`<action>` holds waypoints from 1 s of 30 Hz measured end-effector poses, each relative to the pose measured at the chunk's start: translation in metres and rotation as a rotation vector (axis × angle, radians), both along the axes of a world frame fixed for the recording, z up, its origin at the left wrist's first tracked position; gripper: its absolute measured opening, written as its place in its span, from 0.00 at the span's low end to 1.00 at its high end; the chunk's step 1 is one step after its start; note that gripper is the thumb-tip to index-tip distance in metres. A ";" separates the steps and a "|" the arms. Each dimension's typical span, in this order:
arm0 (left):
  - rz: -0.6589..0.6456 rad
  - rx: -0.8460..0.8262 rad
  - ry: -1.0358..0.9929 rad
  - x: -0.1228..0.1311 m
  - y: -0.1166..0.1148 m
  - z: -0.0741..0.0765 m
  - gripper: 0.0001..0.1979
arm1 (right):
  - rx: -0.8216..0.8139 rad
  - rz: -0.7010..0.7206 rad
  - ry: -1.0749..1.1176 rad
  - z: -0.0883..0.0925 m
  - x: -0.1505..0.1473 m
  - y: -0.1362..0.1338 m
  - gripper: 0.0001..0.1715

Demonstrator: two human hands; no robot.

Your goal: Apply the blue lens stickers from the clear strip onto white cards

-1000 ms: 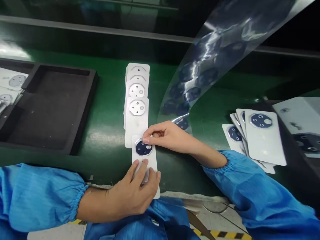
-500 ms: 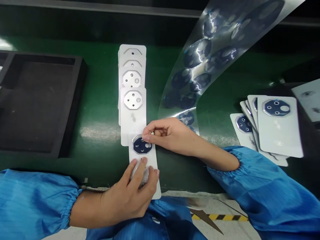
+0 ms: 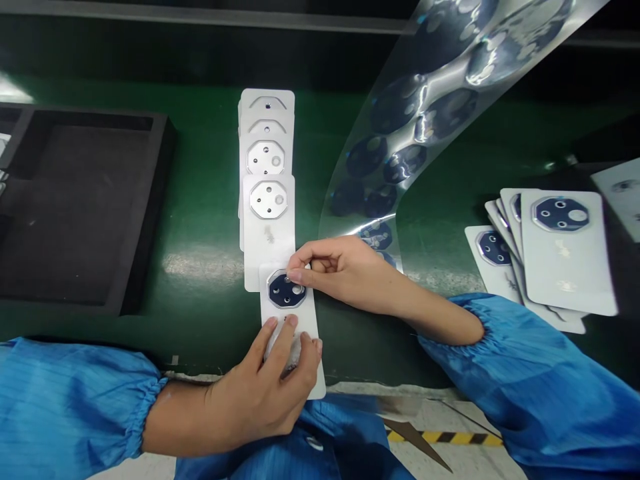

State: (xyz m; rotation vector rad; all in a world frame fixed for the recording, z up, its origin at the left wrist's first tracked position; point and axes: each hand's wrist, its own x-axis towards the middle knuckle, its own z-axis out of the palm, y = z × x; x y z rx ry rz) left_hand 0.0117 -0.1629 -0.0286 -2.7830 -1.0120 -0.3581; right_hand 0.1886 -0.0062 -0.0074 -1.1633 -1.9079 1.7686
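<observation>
A white phone back cover (image 3: 313, 363) with a dark blue octagonal camera plate (image 3: 287, 293) lies near the table's front edge. My left hand (image 3: 255, 393) steadies its lower half, fingers curled and pressed on it. Beneath those fingers is a whitish crumpled patch or wad (image 3: 293, 352), partly hidden. At the plate's upper right edge, my right hand (image 3: 335, 270) pinches thumb and forefinger together; whatever is between them is too small to make out. Directly beyond, more white back covers (image 3: 269, 253) with white camera plates overlap in a column.
A clear film strip (image 3: 400, 143) with dark oval pieces curves down from the upper right, ending by my right wrist. At right is a stack of white covers (image 3: 567, 267) with dark blue plates. A black tray (image 3: 80, 213) sits at left on the green table (image 3: 205, 200).
The whole view has shifted slightly, and the film strip's upper part looks a little different. Both hands stay in the same place on the cover, with the right thumb and forefinger still pinched.
</observation>
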 end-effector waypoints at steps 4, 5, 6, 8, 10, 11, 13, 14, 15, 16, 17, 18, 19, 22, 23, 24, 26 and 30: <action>0.002 -0.002 0.007 -0.001 0.000 0.001 0.21 | 0.002 -0.007 -0.022 0.001 0.000 0.000 0.11; 0.002 0.005 0.010 -0.001 0.000 0.001 0.21 | 0.003 -0.007 -0.030 0.002 0.000 0.000 0.11; 0.003 0.013 0.013 -0.001 0.000 0.001 0.21 | 0.002 -0.006 -0.039 0.003 0.000 0.000 0.11; 0.007 0.023 0.018 -0.001 0.001 0.001 0.21 | 0.000 -0.002 -0.055 0.004 0.000 -0.001 0.10; 0.008 0.029 0.016 0.000 0.001 0.001 0.21 | 0.001 -0.002 -0.059 0.004 0.000 -0.001 0.10; 0.008 0.030 0.013 0.000 0.002 0.001 0.21 | 0.003 -0.002 -0.056 0.004 0.000 -0.001 0.10; 0.007 0.033 0.011 0.000 0.002 0.002 0.21 | 0.009 0.000 -0.046 0.003 0.000 -0.002 0.10; 0.007 0.035 0.011 0.000 0.003 0.002 0.21 | 0.014 0.001 -0.041 0.002 0.000 -0.002 0.11; 0.006 0.036 0.012 0.001 0.003 0.002 0.21 | 0.018 0.002 -0.037 0.002 0.000 -0.002 0.11; 0.005 0.038 0.014 0.001 0.003 0.003 0.21 | 0.023 0.005 -0.035 0.001 0.000 -0.002 0.11; 0.003 0.041 0.014 0.001 0.003 0.003 0.21 | 0.029 0.007 -0.036 0.001 0.001 -0.001 0.11; 0.002 0.044 0.015 0.001 0.004 0.003 0.21 | 0.035 0.008 -0.039 0.001 0.001 -0.001 0.11; 0.000 0.046 0.017 0.000 0.004 0.003 0.21 | 0.039 0.010 -0.042 0.000 0.001 -0.001 0.11; -0.008 0.050 0.027 0.000 0.004 0.003 0.21 | 0.040 0.010 -0.045 0.000 0.001 -0.001 0.11; -0.010 0.050 0.031 0.000 0.004 0.003 0.21 | 0.039 0.010 -0.042 0.000 0.001 -0.001 0.11; -0.010 0.049 0.032 0.000 0.004 0.003 0.21 | 0.038 0.010 -0.040 0.000 0.001 -0.001 0.11; -0.006 0.047 0.028 0.000 0.003 0.003 0.21 | 0.038 0.009 -0.038 -0.001 0.001 -0.001 0.11; -0.001 0.039 0.026 0.000 0.002 0.002 0.21 | 0.050 0.003 -0.045 0.000 0.002 -0.001 0.10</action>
